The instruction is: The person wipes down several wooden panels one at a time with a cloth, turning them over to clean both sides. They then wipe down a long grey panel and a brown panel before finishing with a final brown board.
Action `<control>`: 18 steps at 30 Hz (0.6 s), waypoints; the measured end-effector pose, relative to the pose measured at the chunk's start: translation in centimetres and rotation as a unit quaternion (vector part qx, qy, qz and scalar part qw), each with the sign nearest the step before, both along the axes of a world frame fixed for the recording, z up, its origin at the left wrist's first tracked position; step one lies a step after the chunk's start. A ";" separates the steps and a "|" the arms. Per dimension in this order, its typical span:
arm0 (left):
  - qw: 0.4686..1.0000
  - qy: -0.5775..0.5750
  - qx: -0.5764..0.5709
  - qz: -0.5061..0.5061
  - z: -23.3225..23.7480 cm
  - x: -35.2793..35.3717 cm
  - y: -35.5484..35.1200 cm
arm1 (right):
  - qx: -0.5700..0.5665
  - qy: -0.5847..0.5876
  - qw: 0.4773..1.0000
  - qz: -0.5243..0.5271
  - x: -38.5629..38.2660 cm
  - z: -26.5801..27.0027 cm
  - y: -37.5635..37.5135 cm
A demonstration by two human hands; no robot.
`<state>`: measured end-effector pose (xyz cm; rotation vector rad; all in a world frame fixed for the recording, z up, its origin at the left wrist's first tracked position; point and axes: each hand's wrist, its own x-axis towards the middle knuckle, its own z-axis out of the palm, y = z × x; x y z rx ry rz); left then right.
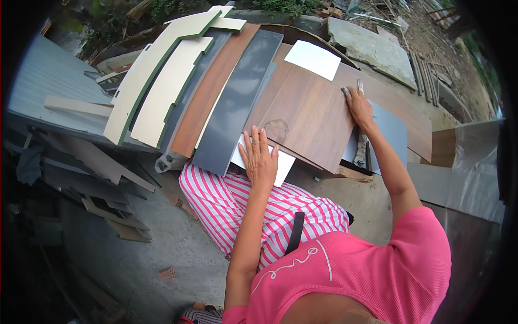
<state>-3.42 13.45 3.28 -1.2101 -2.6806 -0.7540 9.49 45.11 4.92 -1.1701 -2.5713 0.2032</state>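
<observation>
My left hand (260, 162) lies flat, fingers spread, over a white sheet (287, 166) and the near edge of a brown wood-grain board (313, 116). Nothing is held in it. At the board's right side, my right hand (360, 109) has its fingers bent round a narrow silvery tool (360, 85), whose end sticks out past the knuckles; its kind is mostly hidden. A round dark mark (277, 129) shows on the board's left part. Another white sheet (312, 59) lies on its far end. Beneath the right forearm is a grey panel (389, 132).
Left of the board lie long dark-grey (237, 102), brown (216, 89) and cream (164, 97) panels, overlapping. Offcuts (102, 156) are piled at lower left. A concrete slab (372, 51) lies beyond the boards. Clear plastic (477, 173) drapes at right.
</observation>
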 end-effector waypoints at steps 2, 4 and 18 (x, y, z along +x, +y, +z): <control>1.000 0.022 -0.010 -0.005 0.5 1.1 0.3 | -0.006 -0.009 1.000 0.002 0.0 -0.2 1.0; 0.998 0.039 0.007 -0.054 0.6 2.3 0.8 | -0.009 -0.012 1.000 -0.007 -0.1 -0.2 1.9; 0.963 0.005 0.036 -0.267 3.3 4.6 3.6 | -0.104 -0.016 0.993 0.051 0.3 7.4 2.6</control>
